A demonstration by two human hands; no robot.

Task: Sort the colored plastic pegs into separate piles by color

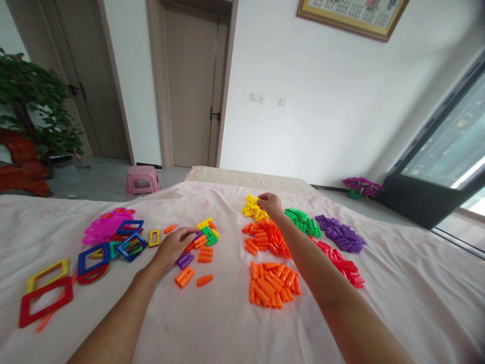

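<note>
My left hand [177,246] lies low over a small mixed group of bullet-shaped plastic pieces, fingers stretched forward, fingertips by a purple piece [197,235]. Beside them lie green pieces [209,236] and orange pieces [205,254]. Further right, my right hand [271,203] is at the pile of yellow pieces [253,208], thumb and fingertips pinched together. Whatever is between them is too small to make out. Below that forearm are two piles, loose orange pieces [265,237] and nearer orange pieces [275,285].
Right of my right arm lie green [303,221], purple [340,233] and red piles [341,263]. On the left are blue square frames [94,259], a red frame [46,302] and a pink flower-shaped piece [108,226]. A pink cloth [189,328] covers the surface. A stool [142,179] stands beyond.
</note>
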